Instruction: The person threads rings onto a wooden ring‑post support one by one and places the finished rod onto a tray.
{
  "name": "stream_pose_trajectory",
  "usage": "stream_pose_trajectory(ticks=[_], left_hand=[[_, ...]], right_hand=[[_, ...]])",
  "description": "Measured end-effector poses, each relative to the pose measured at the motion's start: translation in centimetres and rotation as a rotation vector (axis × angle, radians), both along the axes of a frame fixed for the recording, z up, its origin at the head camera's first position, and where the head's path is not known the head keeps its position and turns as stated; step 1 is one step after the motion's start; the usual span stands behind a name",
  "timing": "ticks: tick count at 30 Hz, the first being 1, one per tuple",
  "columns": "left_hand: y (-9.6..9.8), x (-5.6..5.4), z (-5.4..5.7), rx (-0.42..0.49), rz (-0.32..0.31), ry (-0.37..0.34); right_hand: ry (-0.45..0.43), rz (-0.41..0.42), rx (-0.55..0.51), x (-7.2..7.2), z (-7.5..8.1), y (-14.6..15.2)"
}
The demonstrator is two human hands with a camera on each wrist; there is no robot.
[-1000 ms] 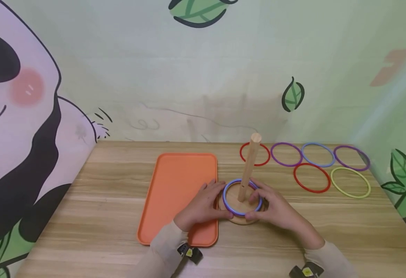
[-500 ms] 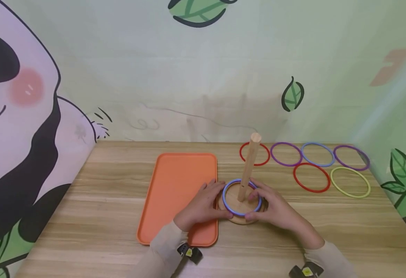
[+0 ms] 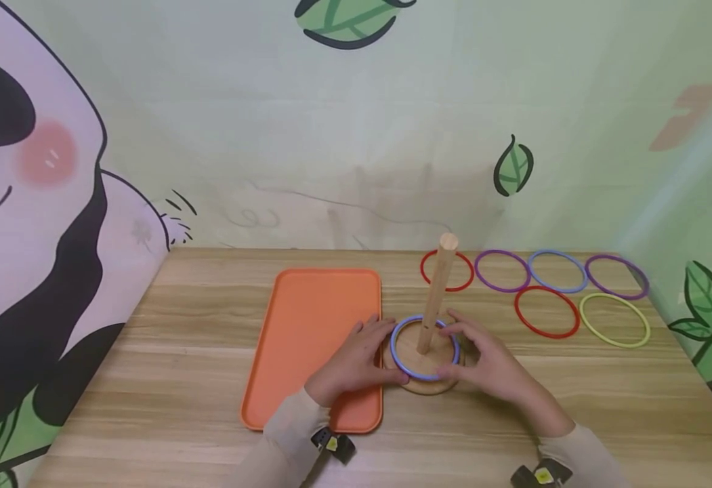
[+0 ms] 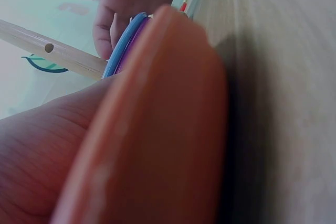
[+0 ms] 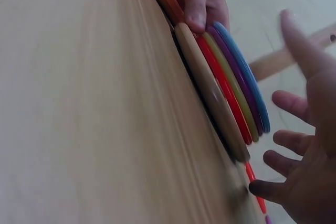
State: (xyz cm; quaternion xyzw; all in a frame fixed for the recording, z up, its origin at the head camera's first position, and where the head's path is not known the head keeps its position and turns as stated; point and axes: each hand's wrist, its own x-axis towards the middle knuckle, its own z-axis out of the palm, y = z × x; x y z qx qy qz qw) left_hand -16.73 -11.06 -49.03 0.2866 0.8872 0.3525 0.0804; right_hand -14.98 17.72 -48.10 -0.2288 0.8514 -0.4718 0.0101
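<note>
A wooden ring stand with a round base [image 3: 419,387] and an upright peg [image 3: 437,291] stands right of the orange tray [image 3: 307,325]. Red, yellow-green, purple and blue rings lie stacked round the peg on the base; the blue ring [image 5: 241,69] is on top. My left hand [image 3: 353,362] holds the left side of the stack, its thumb low against the rings and base in the right wrist view. On the other side, my right hand [image 3: 490,362] is spread with nothing in its grasp, fingers apart from the stack in the right wrist view.
Two red rings [image 3: 577,324], two purple rings [image 3: 529,272], a blue ring [image 3: 586,274] and a yellow-green ring [image 3: 647,329] lie flat at the table's back right. A printed wall cloth [image 3: 307,135] hangs behind the table [image 3: 166,339].
My right hand has loosened from the stacked rings and shifted slightly right, its fingers spreading. The left hand, stand and tray have stayed in place.
</note>
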Motion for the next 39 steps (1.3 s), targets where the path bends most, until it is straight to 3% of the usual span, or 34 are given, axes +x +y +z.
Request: stream_pose_trajectory(ticks=[6, 12, 19, 23, 30, 39], left_hand=[[0.0, 0.0, -0.1, 0.006, -0.003, -0.002], [0.0, 0.1, 0.1, 0.005, -0.005, -0.011], [0.0, 0.2, 0.1, 0.001, -0.002, -0.009], [0.0, 0.2, 0.1, -0.002, -0.001, -0.013], [-0.1, 0.2, 0.0, -0.003, 0.002, -0.010], [0.0, 0.0, -0.1, -0.005, -0.004, -0.005]], right_hand=[[0.004, -0.088, -0.045, -0.3, -0.1, 1.9], [0.056, -0.229, -0.063, -0.3, -0.1, 4.5], [0.175, -0.486, 0.032, 0.0, -0.2, 7.6], [0.180, -0.614, 0.099, 0.3, -0.2, 9.9], [0.063, -0.608, 0.251, 1.1, -0.4, 12.5], [0.059, -0.579, 0.326, 1.5, -0.6, 12.7]])
